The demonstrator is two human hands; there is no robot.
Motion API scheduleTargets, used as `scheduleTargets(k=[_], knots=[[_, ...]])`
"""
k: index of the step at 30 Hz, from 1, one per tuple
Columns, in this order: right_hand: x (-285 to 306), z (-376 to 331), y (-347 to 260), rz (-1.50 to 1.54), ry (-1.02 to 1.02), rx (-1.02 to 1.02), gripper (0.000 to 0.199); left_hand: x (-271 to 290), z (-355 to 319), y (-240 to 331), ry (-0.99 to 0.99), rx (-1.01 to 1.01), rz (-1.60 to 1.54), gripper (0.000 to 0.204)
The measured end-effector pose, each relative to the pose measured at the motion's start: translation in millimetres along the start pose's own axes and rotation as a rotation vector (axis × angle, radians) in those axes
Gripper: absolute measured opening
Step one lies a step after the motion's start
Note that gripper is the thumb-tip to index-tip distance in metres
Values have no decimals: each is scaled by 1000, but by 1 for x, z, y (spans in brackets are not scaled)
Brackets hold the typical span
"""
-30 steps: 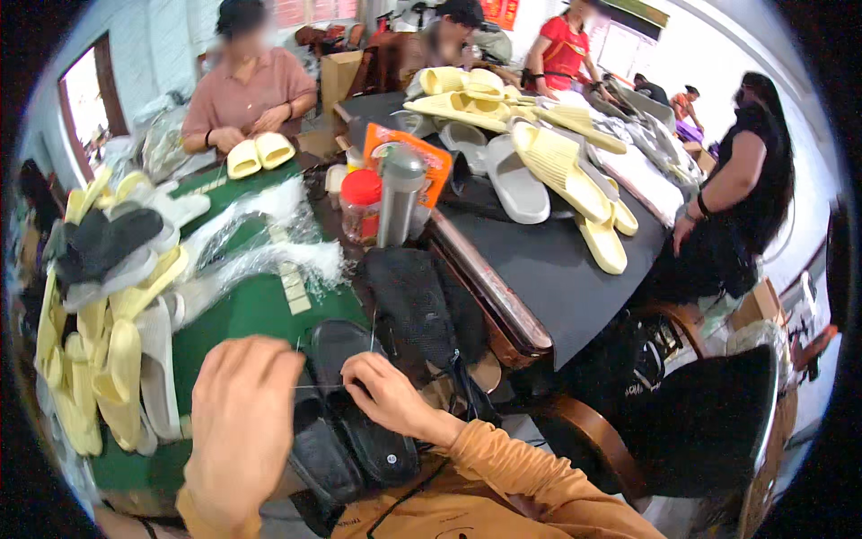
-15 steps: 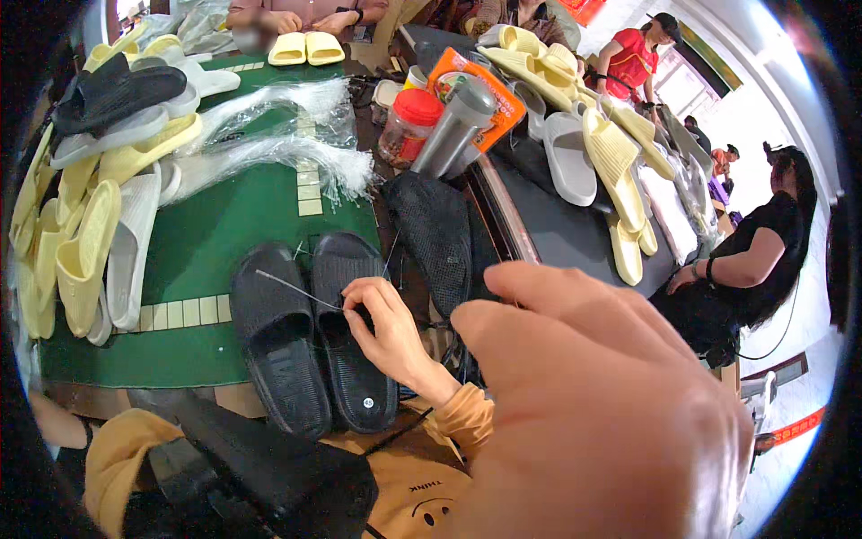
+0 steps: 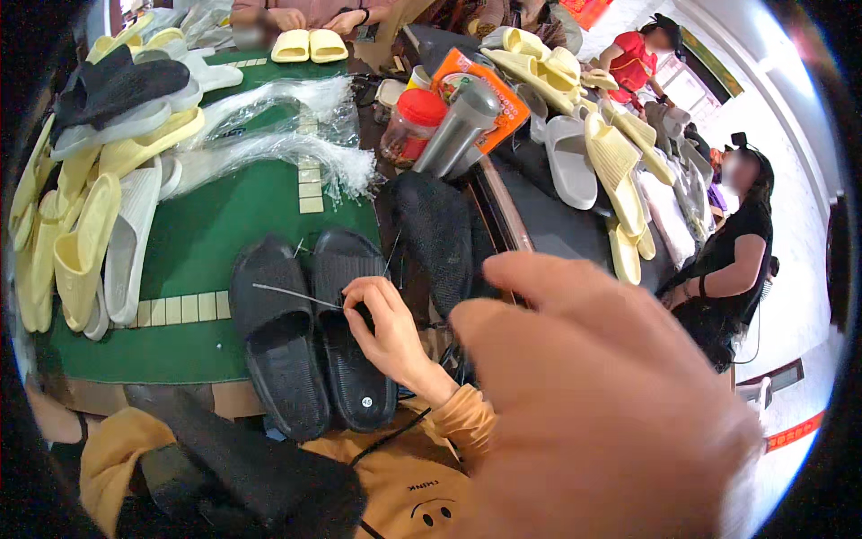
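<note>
Along the near edge of the green surface, the right hand has fingers pinching a pale tie over black slides, the left hand's hold unclear; threading seems underway, next calling for the loose end.

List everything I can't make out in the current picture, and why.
1. Head view: large close-up hand, blurred; the lower edge cuts it off.
2. Head view: one end of the clear strand, hidden by the right hand.
3. Head view: part of the black slipper behind that same hand.
4. Head view: head of the person in pink, cut off by the upper edge.
</note>
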State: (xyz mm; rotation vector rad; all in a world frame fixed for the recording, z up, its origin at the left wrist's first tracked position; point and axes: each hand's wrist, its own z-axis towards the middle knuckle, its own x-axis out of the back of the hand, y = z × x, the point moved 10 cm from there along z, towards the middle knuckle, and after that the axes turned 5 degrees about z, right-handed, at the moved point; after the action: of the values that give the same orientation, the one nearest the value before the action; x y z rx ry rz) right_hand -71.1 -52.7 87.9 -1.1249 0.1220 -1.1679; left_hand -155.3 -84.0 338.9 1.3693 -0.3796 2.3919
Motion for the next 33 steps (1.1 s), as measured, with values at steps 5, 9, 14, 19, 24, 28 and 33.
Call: scheduleTargets(k=[5, 9, 14, 19, 24, 28, 33], knots=[[-3, -2, 6, -7, 33, 39, 21, 8, -4, -1, 50, 18, 33, 14], [3, -5, 7, -6, 81, 55, 24, 7, -9, -1, 104, 30, 26, 13], [4, -8, -2, -106, 51, 96, 21, 14, -7, -3, 189, 81, 23, 13], [2, -13, 8, -10, 40, 46, 23, 3, -8, 4, 185, -27, 85, 15], [5, -6, -5, 78, -59, 68, 25, 7, -15, 4, 199, -102, 88, 16], [-2, -19, 28, 71, 170, -8, 16, 8, -10, 3, 125, 0, 7, 21], [20, -11, 5, -60, 66, 37, 17, 7, 0, 10, 62, -43, -6, 24]])
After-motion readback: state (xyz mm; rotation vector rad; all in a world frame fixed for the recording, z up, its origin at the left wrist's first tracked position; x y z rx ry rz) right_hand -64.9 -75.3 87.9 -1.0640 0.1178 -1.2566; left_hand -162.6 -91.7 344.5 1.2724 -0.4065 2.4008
